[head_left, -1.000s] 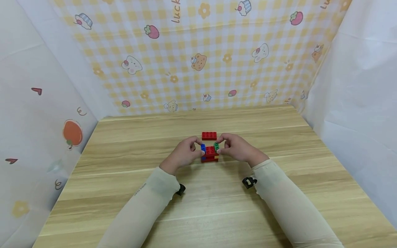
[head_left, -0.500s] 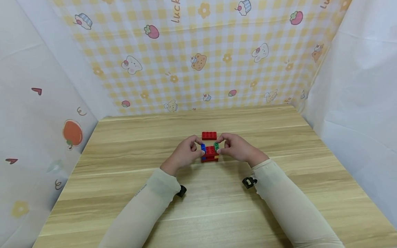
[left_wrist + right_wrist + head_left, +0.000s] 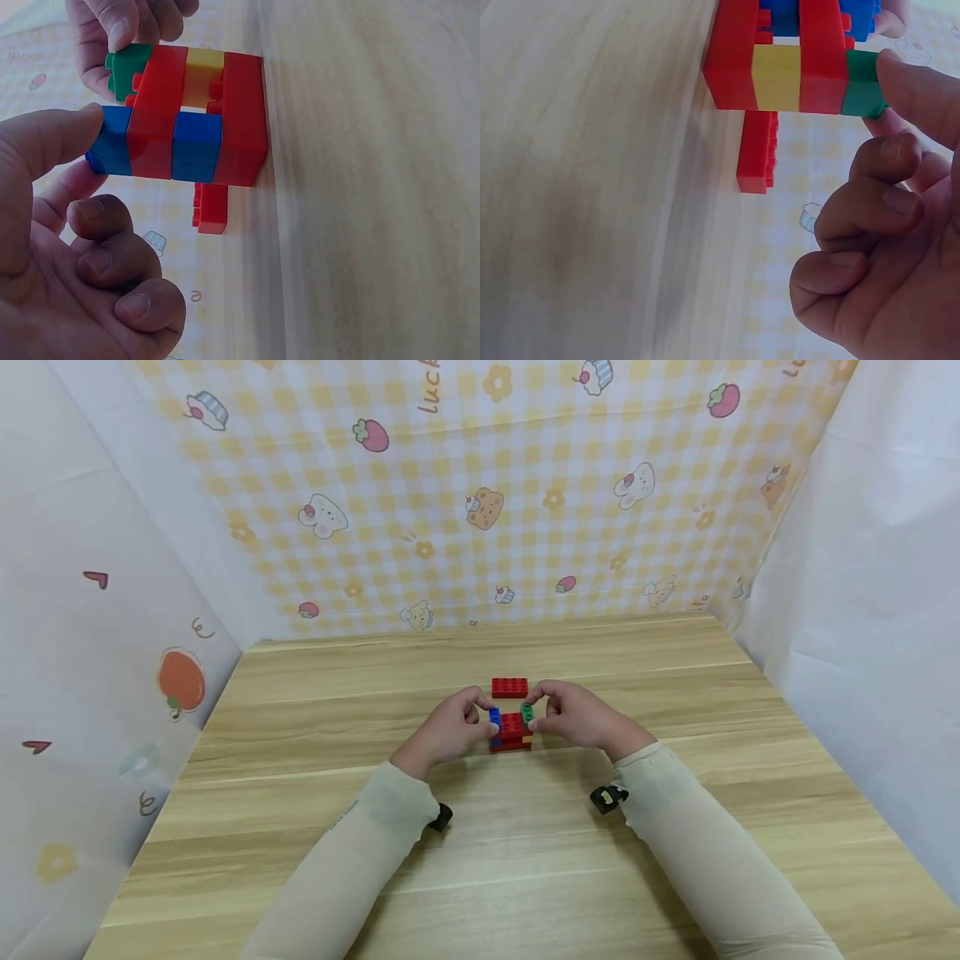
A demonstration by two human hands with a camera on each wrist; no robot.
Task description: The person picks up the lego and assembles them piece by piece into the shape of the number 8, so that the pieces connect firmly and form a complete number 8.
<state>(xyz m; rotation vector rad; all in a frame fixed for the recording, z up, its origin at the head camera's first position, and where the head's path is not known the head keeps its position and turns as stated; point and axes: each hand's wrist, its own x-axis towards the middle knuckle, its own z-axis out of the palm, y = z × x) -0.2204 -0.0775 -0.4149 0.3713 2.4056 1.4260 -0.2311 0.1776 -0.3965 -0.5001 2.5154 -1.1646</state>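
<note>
My left hand [image 3: 448,727] pinches a blue toy brick [image 3: 114,142] between thumb and forefinger, at the left end of a stack's top. At the right end, my right hand [image 3: 577,717] pinches a green toy brick [image 3: 862,84] the same way. Both bricks sit on an upper red brick [image 3: 823,67]. Beneath that one, another blue brick [image 3: 197,146] and a yellow brick [image 3: 775,77] stand at opposite ends, with a gap between them. A lower red brick [image 3: 244,124] forms the base on the table.
A loose red brick [image 3: 510,687] lies on the wooden table [image 3: 510,860] just behind the stack. A checked cloth [image 3: 420,485] hangs along the table's back edge, with white sheets [image 3: 862,577] at the sides.
The whole head view has shifted slightly to the right. Both hands keep their pinch on the blue and green bricks, and the stack stays as it was.
</note>
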